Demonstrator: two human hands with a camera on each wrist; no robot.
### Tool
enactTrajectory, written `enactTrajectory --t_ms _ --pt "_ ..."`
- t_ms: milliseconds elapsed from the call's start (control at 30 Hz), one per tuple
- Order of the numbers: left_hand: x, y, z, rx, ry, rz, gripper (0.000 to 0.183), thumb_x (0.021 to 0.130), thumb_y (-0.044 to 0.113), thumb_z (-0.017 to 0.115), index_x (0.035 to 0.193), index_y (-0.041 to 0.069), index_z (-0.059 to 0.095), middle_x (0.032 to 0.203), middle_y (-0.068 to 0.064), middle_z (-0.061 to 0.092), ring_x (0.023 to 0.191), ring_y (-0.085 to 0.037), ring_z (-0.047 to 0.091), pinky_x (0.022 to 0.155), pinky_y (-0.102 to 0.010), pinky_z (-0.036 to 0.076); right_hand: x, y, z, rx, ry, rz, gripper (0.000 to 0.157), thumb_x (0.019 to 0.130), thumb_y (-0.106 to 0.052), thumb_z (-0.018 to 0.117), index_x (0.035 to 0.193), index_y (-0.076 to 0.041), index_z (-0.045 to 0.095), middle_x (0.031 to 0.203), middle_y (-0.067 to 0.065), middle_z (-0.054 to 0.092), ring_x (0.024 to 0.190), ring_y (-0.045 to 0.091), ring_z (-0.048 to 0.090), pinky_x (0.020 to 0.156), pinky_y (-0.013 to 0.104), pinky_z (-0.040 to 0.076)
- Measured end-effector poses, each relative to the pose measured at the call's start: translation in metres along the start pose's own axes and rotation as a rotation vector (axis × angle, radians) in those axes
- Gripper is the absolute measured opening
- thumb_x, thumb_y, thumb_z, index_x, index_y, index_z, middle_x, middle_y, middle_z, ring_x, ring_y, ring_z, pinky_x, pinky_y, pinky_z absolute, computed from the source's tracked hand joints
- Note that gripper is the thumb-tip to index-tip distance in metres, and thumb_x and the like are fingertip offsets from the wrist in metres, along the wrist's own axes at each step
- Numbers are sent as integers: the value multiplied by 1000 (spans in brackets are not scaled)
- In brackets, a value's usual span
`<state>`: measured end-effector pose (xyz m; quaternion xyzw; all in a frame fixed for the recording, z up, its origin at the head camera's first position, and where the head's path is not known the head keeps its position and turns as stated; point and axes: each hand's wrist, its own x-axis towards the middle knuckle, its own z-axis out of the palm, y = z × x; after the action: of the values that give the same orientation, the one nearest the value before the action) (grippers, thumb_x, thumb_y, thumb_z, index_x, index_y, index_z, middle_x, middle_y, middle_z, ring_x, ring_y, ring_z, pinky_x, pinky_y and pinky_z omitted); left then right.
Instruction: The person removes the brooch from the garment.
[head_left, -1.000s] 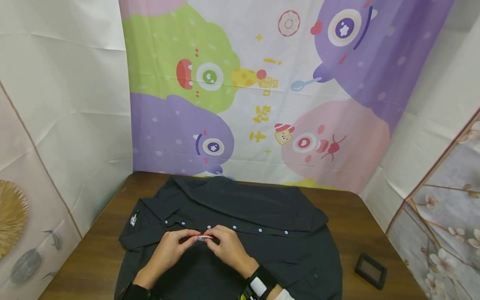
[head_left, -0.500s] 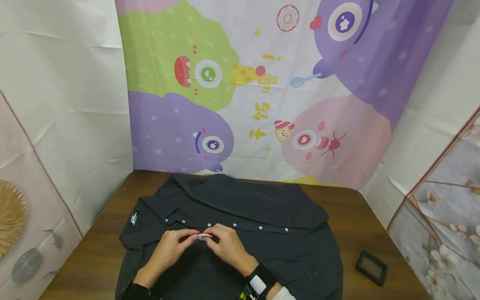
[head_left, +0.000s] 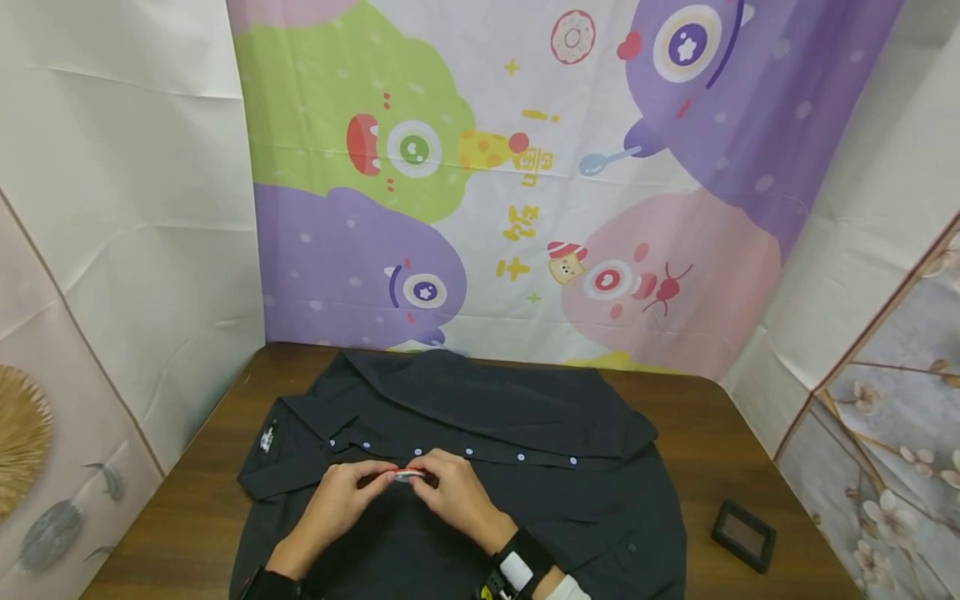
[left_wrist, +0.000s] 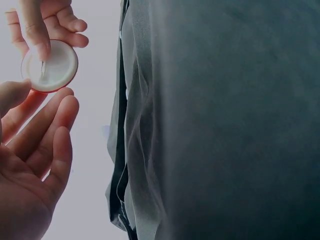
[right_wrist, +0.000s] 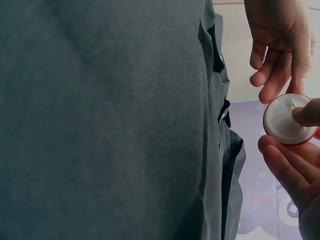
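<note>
Between my two hands is a round pin badge [head_left: 408,475] with a red rim, close over the front of a dark button-up shirt [head_left: 397,542]. Its pale back and thin pin face the camera in both wrist views. My left hand [head_left: 337,496] pinches the badge's edge between thumb and fingers. From the other side my right hand [head_left: 461,500] holds it too, its thumb [right_wrist: 307,114] laid over the pin. In the left wrist view the back of the badge [left_wrist: 60,72] shows the pin partly covered by that thumb.
The shirt lies spread over a brown wooden table [head_left: 180,517], its row of pale buttons [head_left: 469,452] just beyond my hands. A small black frame-like box [head_left: 743,536] sits at the right. Behind the table hangs a cartoon-printed cloth [head_left: 495,317].
Both hands keep their grip on the badge in nearly the same place. The head view has shifted slightly.
</note>
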<state>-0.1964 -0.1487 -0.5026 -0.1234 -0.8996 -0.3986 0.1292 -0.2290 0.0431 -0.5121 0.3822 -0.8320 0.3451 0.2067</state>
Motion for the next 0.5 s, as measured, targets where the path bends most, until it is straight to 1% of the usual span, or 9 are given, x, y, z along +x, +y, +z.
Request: enactTrajectory --t_ms 300,500 --pt "1 2 -1 -6 -6 -8 11 83 20 69 91 15 73 89 0 74 78 -7 63 69 -35 56 0 0 -1 11 -45 6 13 79 -12 70 91 -13 68 78 -3 62 65 4 54 57 9 44" --pt "1 1 -1 4 -8 -19 13 83 21 69 92 13 74 89 -1 74 76 -7 62 67 -34 55 0 0 -2 26 -81 -2 15 79 -15 71 94 -13 67 80 -3 63 66 1 54 59 8 45"
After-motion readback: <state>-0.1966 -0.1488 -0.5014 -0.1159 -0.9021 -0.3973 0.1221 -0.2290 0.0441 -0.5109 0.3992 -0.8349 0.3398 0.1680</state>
